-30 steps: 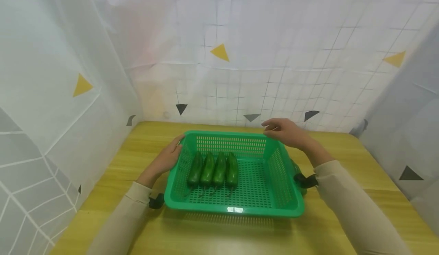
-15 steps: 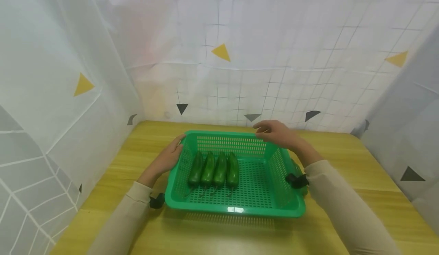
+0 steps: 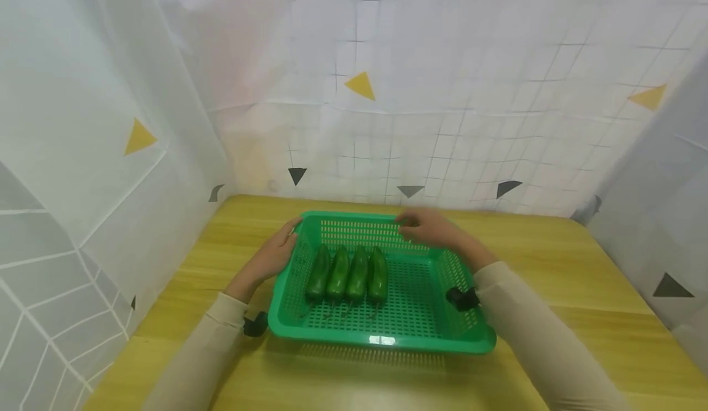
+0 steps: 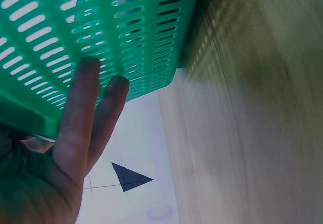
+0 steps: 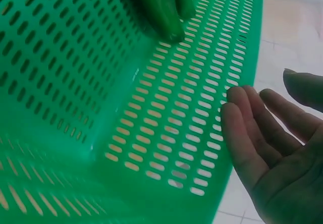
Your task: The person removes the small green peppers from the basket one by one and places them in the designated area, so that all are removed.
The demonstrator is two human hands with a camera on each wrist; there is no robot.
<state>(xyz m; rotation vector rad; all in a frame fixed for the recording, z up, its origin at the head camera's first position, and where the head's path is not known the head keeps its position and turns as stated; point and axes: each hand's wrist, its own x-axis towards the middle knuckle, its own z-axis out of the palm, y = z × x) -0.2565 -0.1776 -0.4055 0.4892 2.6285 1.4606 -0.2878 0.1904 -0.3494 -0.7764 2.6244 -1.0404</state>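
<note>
A green plastic basket point(image 3: 381, 341) with slotted walls sits on the wooden table. Several long green peppers point(image 3: 336, 276) lie side by side in its left half, stems toward the near wall. My left hand point(image 3: 272, 252) grips the basket's left side near the far corner. In the left wrist view, two of its fingers point(image 4: 81, 108) lie along the outer wall; its thumb is mostly hidden. My right hand point(image 3: 428, 227) hovers at the far wall, its fingers loosely bent and holding nothing. The right wrist view shows its fingertips point(image 5: 234, 95) close to the slotted wall; contact cannot be told.
The wooden table point(image 3: 553, 263) extends around the basket. White patterned sheets point(image 3: 442, 91) hang behind it and at both sides. A black wrist device point(image 3: 462, 299) on the right arm overlaps the basket's right wall.
My right hand has moved left and slightly nearer along the far wall, now in over the basket. A green thing beside the basket's right wall has become hidden. My left hand stays in place.
</note>
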